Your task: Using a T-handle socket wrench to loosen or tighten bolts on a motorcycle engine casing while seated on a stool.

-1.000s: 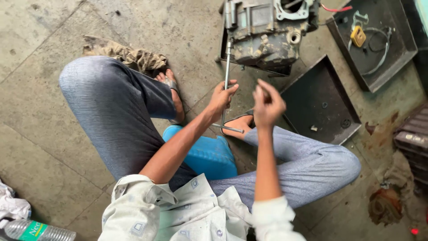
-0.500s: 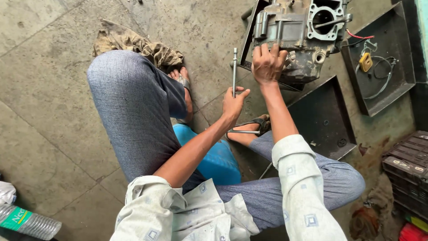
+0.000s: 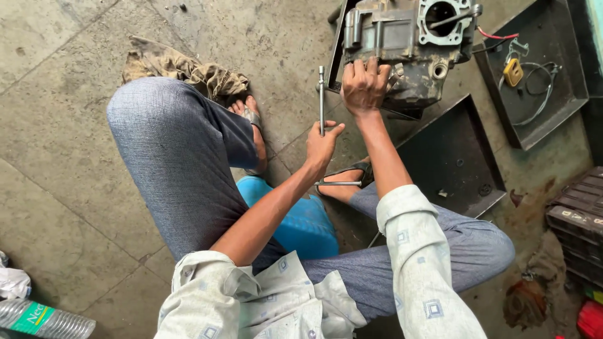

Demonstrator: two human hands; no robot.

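Note:
I sit on a low blue stool (image 3: pixel 301 220) on a concrete floor. My left hand (image 3: pixel 323 145) grips a metal T-handle wrench (image 3: pixel 321 100), its shaft pointing away from me toward the engine. My right hand (image 3: pixel 363 85) rests flat on the near side of a grey engine block (image 3: pixel 402 44), fingers spread over its casing. The engine sits on a dark metal tray (image 3: pixel 336 44) just beyond my feet.
A second dark tray (image 3: pixel 452 157) lies by my right leg, and a third (image 3: pixel 534 75) at the upper right holds a yellow part and wires. A dirty rag (image 3: pixel 182 69) lies by my left foot. A plastic bottle (image 3: pixel 44 317) and a black toolbox (image 3: pixel 578 220) sit at the edges.
My right hand left the wrench's crossbar and reached forward onto the engine block. My left hand kept hold of the wrench. My view shifted so the engine sits nearer the centre.

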